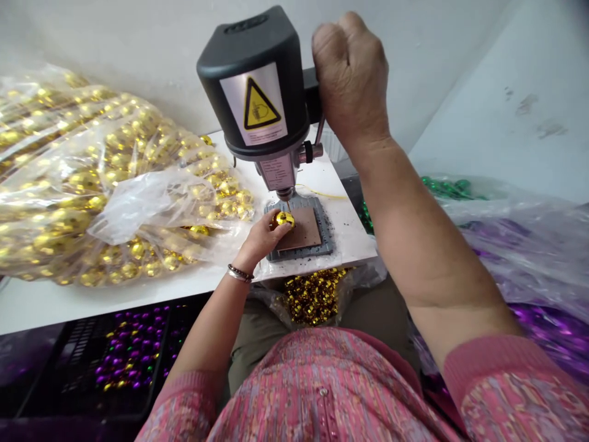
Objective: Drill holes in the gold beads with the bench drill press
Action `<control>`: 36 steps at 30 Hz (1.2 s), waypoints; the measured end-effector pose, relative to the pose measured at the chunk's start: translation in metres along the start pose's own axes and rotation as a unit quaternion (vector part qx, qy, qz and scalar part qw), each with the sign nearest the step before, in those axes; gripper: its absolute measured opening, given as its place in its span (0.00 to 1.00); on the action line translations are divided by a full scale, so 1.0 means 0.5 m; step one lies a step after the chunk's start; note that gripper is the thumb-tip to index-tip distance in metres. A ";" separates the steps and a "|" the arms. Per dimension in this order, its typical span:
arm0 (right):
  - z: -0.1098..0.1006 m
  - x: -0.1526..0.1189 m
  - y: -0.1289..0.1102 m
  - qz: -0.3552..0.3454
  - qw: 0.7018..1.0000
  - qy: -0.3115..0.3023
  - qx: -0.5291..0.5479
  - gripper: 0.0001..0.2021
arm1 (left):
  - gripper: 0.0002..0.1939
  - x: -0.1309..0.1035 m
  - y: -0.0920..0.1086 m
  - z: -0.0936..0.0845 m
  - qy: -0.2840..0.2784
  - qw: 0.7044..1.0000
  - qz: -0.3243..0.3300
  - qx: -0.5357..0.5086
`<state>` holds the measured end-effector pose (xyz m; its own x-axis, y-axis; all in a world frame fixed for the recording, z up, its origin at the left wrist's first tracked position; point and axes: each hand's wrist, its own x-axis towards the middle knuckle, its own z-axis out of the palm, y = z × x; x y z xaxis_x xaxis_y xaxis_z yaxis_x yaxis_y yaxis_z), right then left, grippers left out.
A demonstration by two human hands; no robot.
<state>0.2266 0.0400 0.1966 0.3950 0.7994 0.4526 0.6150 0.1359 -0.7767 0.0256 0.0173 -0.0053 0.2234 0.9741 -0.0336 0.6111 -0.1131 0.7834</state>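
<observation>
"Where's the gold ball [286, 219]?"
"Pinched in the left hand [263, 237], at six o'clock beneath the drill press [257, 104]."
"And the right hand [352, 80]?"
"Apart, at one o'clock, closed around what's probably a lever [319, 131]."

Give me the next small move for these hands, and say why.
Probably ease the lever down slightly with the right hand: that fist is closed at the lever, and the left hand holds the gold ball by the drill bit. I can't tell whether bit and ball touch.
</observation>
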 end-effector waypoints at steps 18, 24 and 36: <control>-0.016 0.001 -0.002 -0.023 0.999 -0.028 0.020 0.20 | 0.35 0.032 0.037 0.023 -0.069 0.997 -0.014 0.009; -0.036 -0.053 0.024 -0.088 0.995 0.000 0.052 0.19 | 0.37 0.031 0.015 0.037 -0.058 0.998 -0.002 -0.017; -0.028 -0.209 0.178 -0.251 0.961 0.047 -0.105 0.13 | 0.39 0.028 0.020 0.038 -0.060 0.998 0.010 -0.004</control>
<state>0.2494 -0.0397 0.0861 0.0665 0.6054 0.7931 0.8644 0.3620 -0.3488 0.0494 0.0261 -0.0100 0.3247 0.9414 -0.0915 0.6001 -0.1303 0.7893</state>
